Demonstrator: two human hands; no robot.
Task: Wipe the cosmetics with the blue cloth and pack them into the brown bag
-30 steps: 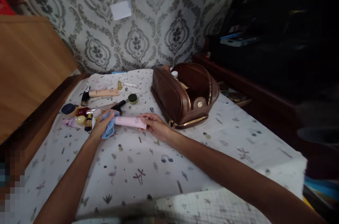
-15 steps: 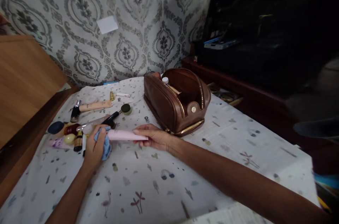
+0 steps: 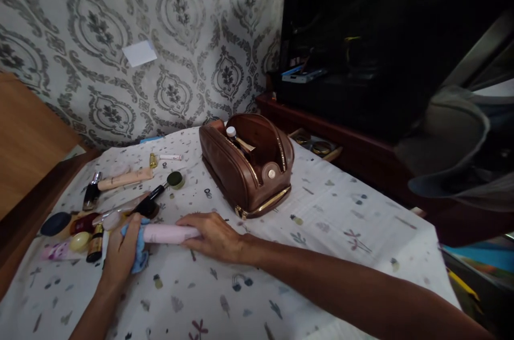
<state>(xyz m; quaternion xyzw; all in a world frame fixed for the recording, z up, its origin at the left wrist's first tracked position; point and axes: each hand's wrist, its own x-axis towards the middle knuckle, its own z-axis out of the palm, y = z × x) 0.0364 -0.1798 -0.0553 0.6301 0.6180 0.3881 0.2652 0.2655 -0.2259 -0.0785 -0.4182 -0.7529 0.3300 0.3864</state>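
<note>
A pale pink squeeze tube [image 3: 166,234] lies level between my two hands, just above the patterned cloth. My left hand [image 3: 122,246] is closed on a blue cloth [image 3: 140,251] wrapped round the tube's left end. The fingers and thumb of my right hand [image 3: 212,235] grip its right end. Left of my left hand are a small gold and black bottle [image 3: 95,246], a pale yellow round item [image 3: 80,242] and a pink-purple tube [image 3: 60,250]. Beyond my hands stands an unzipped brown toiletry bag [image 3: 225,174], with a white-capped item [image 3: 231,131] showing in its opening.
Further back on the white printed cloth [image 3: 249,308] lie a beige tube [image 3: 126,178], a dark bottle [image 3: 91,193], a round green-lidded jar [image 3: 175,179] and a tiny gold bottle [image 3: 153,160]. A dark screen [image 3: 341,35] rises at the right, and a wooden panel [image 3: 32,142] at the left.
The view has swung to the right, so everything sits further left. My right hand has slid along the tube and now covers more of its right end. The left still holds the blue cloth.
</note>
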